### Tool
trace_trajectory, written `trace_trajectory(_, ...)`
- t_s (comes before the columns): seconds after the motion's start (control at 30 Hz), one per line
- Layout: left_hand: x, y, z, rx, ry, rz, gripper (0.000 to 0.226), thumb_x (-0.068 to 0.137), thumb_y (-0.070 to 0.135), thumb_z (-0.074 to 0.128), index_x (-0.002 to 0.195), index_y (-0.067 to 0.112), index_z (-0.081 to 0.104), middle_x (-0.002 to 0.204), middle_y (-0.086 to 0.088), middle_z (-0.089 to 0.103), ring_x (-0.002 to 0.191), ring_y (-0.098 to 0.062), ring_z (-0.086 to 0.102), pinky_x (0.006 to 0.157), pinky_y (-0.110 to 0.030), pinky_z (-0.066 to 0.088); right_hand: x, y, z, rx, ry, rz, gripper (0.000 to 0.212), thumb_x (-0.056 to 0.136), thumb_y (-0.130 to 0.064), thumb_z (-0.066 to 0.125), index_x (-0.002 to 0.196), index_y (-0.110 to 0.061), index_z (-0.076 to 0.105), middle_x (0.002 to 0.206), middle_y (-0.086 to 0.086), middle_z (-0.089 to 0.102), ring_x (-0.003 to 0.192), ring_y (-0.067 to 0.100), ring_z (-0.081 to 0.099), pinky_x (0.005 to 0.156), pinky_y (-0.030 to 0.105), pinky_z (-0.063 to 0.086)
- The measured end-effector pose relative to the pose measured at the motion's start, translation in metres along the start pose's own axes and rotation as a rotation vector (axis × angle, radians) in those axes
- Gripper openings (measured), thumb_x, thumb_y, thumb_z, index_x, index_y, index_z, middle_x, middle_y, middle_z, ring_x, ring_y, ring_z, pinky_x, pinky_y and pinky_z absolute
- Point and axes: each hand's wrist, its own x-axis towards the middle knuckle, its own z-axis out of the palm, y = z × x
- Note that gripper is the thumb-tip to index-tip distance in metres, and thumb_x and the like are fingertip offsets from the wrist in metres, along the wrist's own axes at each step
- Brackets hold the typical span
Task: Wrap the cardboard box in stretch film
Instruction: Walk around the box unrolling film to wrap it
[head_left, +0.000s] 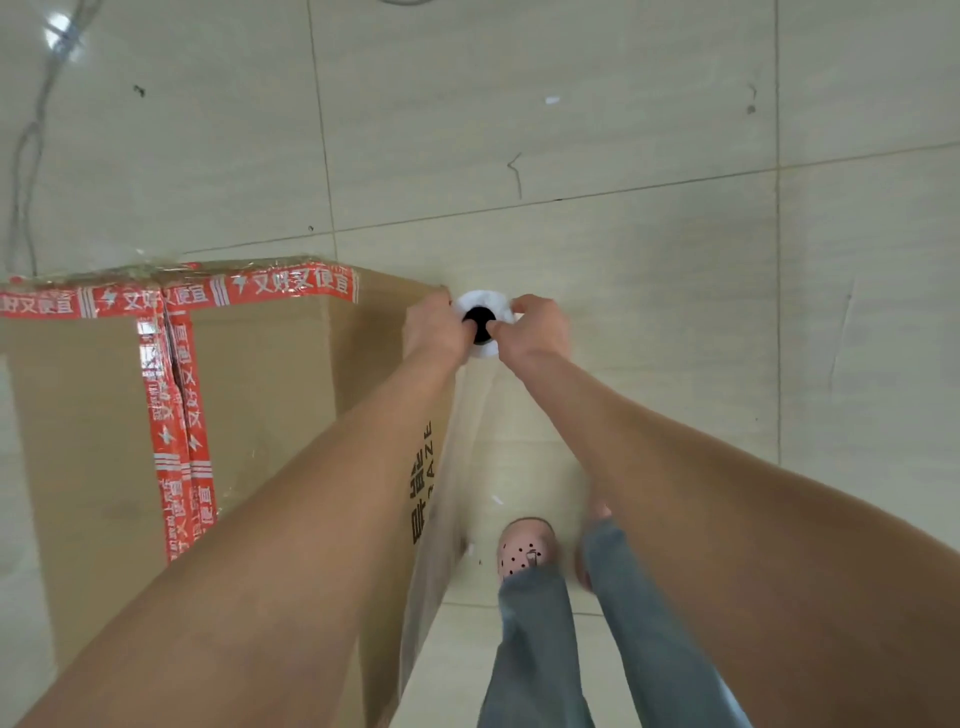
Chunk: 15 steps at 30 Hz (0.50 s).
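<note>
While left hand (434, 330) and right hand (535, 327) grip roll (484, 300), box (270, 374) neighbours.

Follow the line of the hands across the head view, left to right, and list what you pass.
cardboard box → left hand → film roll → right hand → floor

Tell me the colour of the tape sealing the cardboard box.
The tape is red with white characters and lightning-bolt marks; the head view shows it best.
</note>
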Motion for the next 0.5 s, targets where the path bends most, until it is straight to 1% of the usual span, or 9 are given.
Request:
trace_trajectory(0.07, 0.000, -0.001, -0.001, -0.015, -0.013, -0.013, 0.022, 0.079, 0.020, 0.057, 0.095, 0.006, 0.062, 0.091, -0.012, 0.068, 0.077, -0.032, 0.068, 0.072, -0.040, 0.058, -0.001, -0.001, 0.001, 0.003, 0.004, 0.012, 0.027, 0.088, -0.015, 0.061, 0.115, -0.011, 0.060, 0.107, 0.007, 0.063, 0.084, 0.023, 0.057, 0.071, 0.030, 0.047)
trace_trajectory(0.13, 0.001, 0.000, -0.003, -0.030, -0.036, -0.028, 0.021, 0.080, 0.021, 0.058, 0.095, 0.007, 0.063, 0.091, -0.011, 0.069, 0.076, -0.031, 0.068, 0.071, -0.040, 0.059, -0.001, -0.003, 0.000, -0.002, 0.002, 0.020, 0.028, 0.088, -0.015, 0.061, 0.116, -0.010, 0.060, 0.103, 0.005, 0.062, 0.091, 0.025, 0.061, 0.075, 0.032, 0.049)
trace_trajectory(0.2, 0.003, 0.001, -0.004, -0.032, -0.057, -0.039, 0.020, 0.081, 0.020, 0.059, 0.095, 0.007, 0.063, 0.093, -0.012, 0.069, 0.077, -0.031, 0.069, 0.072, -0.040, 0.059, 0.000, -0.004, 0.000, -0.009, -0.001, 0.034, 0.030, 0.088, -0.015, 0.062, 0.118, -0.011, 0.059, 0.107, 0.006, 0.063, 0.095, 0.028, 0.064, 0.078, 0.034, 0.052)
trace_trajectory(0.27, 0.005, 0.002, -0.006, -0.020, -0.074, -0.044, 0.020, 0.082, 0.018, 0.060, 0.097, 0.006, 0.062, 0.099, -0.014, 0.068, 0.083, -0.032, 0.068, 0.073, -0.037, 0.057, 0.002, -0.005, 0.002, -0.008, -0.004, 0.048, 0.035, 0.087, -0.015, 0.062, 0.122, -0.013, 0.058, 0.111, 0.007, 0.065, 0.093, 0.028, 0.066, 0.081, 0.035, 0.053)
trace_trajectory(0.33, 0.007, 0.001, -0.008, 0.044, -0.089, -0.029, 0.021, 0.083, 0.019, 0.061, 0.101, 0.006, 0.060, 0.105, -0.015, 0.066, 0.094, -0.032, 0.065, 0.071, -0.030, 0.050, 0.005, -0.007, 0.005, -0.006, -0.005, 0.060, 0.040, 0.086, -0.015, 0.063, 0.126, -0.014, 0.056, 0.116, 0.007, 0.065, 0.094, 0.028, 0.066, 0.082, 0.033, 0.052)
trace_trajectory(0.37, 0.008, 0.001, -0.010, 0.082, -0.095, -0.018, 0.024, 0.085, 0.020, 0.061, 0.104, 0.006, 0.060, 0.108, -0.015, 0.065, 0.099, -0.032, 0.062, 0.071, -0.029, 0.045, 0.006, -0.008, 0.005, -0.007, -0.005, 0.064, 0.042, 0.086, -0.015, 0.063, 0.128, -0.014, 0.055, 0.119, 0.006, 0.064, 0.098, 0.027, 0.065, 0.082, 0.031, 0.050)
trace_trajectory(0.43, 0.010, 0.003, -0.013, 0.151, -0.108, 0.020, 0.026, 0.087, 0.020, 0.061, 0.108, 0.005, 0.059, 0.111, -0.015, 0.063, 0.102, -0.031, 0.060, 0.071, -0.029, 0.042, 0.006, -0.010, 0.004, -0.015, -0.001, 0.071, 0.044, 0.087, -0.017, 0.064, 0.129, -0.015, 0.055, 0.124, 0.005, 0.061, 0.104, 0.024, 0.063, 0.079, 0.026, 0.045)
trace_trajectory(0.5, 0.015, 0.006, -0.015, 0.215, -0.100, 0.111, 0.025, 0.086, 0.018, 0.060, 0.109, 0.009, 0.059, 0.112, -0.015, 0.061, 0.104, -0.032, 0.059, 0.071, -0.029, 0.040, 0.007, -0.013, 0.004, -0.018, -0.002, 0.078, 0.045, 0.087, -0.018, 0.063, 0.130, -0.016, 0.054, 0.123, 0.006, 0.062, 0.102, 0.023, 0.063, 0.076, 0.025, 0.045)
